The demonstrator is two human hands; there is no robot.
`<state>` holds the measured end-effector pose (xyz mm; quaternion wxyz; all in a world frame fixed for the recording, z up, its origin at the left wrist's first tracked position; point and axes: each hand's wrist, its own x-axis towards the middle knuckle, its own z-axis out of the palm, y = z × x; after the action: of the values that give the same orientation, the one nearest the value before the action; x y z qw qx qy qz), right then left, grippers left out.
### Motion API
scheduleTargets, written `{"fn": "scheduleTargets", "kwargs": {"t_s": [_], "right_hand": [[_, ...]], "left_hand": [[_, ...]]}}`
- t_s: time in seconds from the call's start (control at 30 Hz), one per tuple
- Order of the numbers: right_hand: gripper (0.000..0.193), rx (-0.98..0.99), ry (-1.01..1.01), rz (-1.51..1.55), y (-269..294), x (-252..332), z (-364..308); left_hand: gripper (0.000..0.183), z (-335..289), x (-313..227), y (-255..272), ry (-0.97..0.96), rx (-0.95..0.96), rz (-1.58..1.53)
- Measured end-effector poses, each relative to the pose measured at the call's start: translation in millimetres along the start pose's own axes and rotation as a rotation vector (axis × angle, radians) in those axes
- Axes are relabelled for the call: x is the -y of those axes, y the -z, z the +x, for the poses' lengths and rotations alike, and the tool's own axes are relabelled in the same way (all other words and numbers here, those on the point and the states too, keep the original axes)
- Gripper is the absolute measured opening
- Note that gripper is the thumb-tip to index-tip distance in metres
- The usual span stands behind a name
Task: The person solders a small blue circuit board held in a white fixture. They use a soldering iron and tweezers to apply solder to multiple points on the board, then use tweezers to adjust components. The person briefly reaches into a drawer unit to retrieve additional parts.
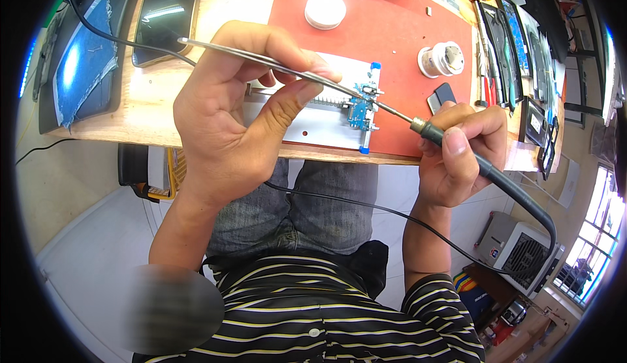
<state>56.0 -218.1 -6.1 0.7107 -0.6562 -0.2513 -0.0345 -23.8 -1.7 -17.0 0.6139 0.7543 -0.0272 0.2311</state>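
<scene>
Circuit board (358,113): right end of white holder (330,133), between hands, long axis near-far. Left hand (228,108), looks closer to it, pinches tweezers (228,52); right hand (460,150) grips soldering iron (428,131). Both tips at board's far half, contact unclear.

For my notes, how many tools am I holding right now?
2: metal tweezers in your left hand, and a soldering iron in your right hand, both tips near the blue circuit board. Something small could be hidden in either hand.
</scene>
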Motion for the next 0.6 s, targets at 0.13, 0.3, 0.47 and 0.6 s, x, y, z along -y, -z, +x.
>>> {"fn": "scheduleTargets", "kwargs": {"t_s": [0.13, 0.3, 0.47, 0.6], "right_hand": [[0.023, -0.004, 0.008, 0.0, 0.0, -1.3, -0.1], [0.021, -0.028, 0.017, 0.0, -0.4, -2.1, 0.0], [0.02, -0.022, 0.06, -0.108, -2.8, -1.9, 1.7], [0.02, -0.009, 0.079, -0.112, -3.4, -2.4, 2.7]], "left_hand": [[0.029, 0.0, 0.6, 0.4, 0.001, -0.007, 0.009], [0.029, -0.3, 1.1, 0.7, -0.007, -0.007, 0.016], [0.029, -0.3, 0.7, 1.9, -0.015, 0.01, 0.03], [0.029, -0.5, 0.9, 0.4, -0.006, -0.004, 0.007]]}}
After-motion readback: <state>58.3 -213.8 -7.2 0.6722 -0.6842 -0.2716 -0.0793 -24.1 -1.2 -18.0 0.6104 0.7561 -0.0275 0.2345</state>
